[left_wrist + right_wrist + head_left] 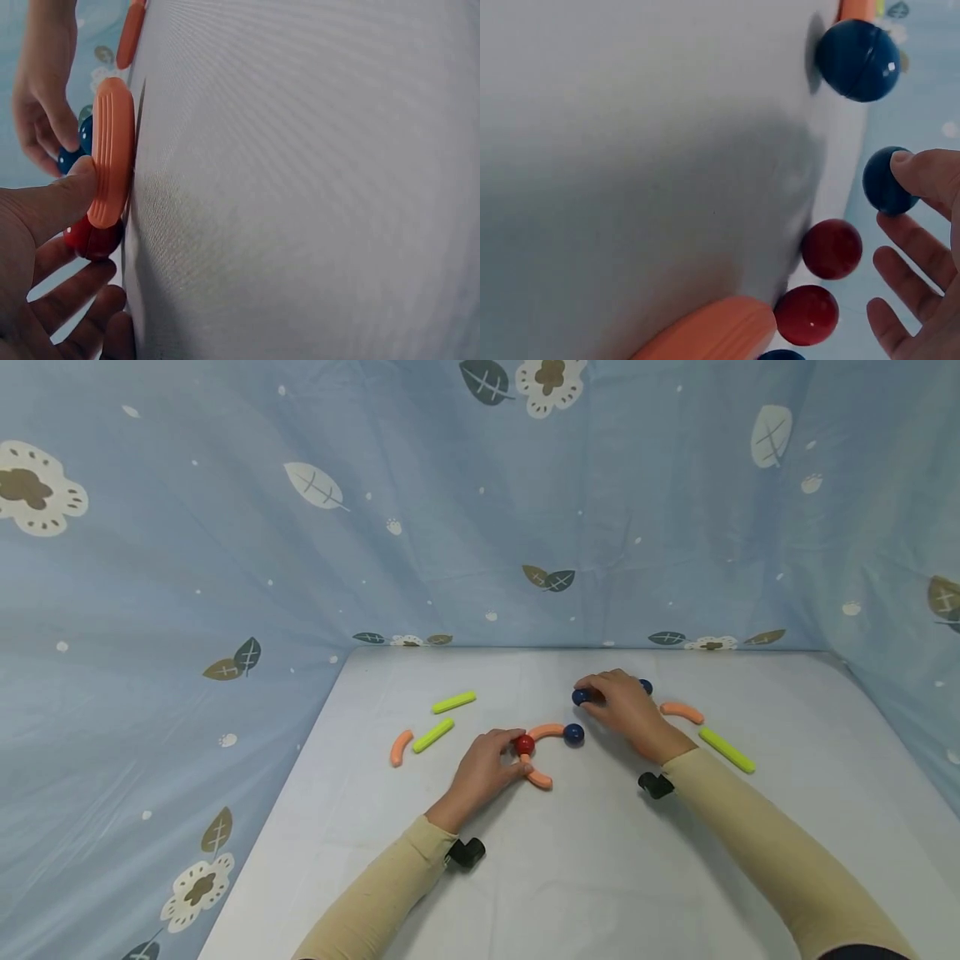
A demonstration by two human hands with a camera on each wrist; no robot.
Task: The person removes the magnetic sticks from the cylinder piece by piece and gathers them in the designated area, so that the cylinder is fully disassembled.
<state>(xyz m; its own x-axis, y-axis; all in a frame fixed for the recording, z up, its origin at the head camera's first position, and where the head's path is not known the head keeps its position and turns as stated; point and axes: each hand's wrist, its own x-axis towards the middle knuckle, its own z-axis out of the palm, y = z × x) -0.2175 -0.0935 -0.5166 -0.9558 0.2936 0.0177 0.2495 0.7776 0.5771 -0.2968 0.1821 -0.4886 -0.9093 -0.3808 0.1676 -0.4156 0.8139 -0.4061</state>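
A red ball point(524, 744) joins two curved orange sticks point(546, 731), and a blue ball point(573, 734) caps the far one. My left hand point(483, 772) holds this joined piece. Its thumb lies against the nearer orange stick point(114, 154), while fingers touch the red ball point(95, 238). Farther back, my right hand point(626, 710) pinches another blue ball point(890, 180) between thumb and forefinger, seemingly off the table. Two loose red balls point(832, 249) sit close by in the right wrist view; from the head they are mostly hidden by the right hand.
Left on the white table point(585, 877) lie two yellow-green sticks point(433, 736) and a curved orange stick point(401, 747). At right are another orange stick point(682, 712), a yellow-green stick point(727, 750) and a blue ball point(646, 686). A patterned blue curtain point(420, 527) hangs behind.
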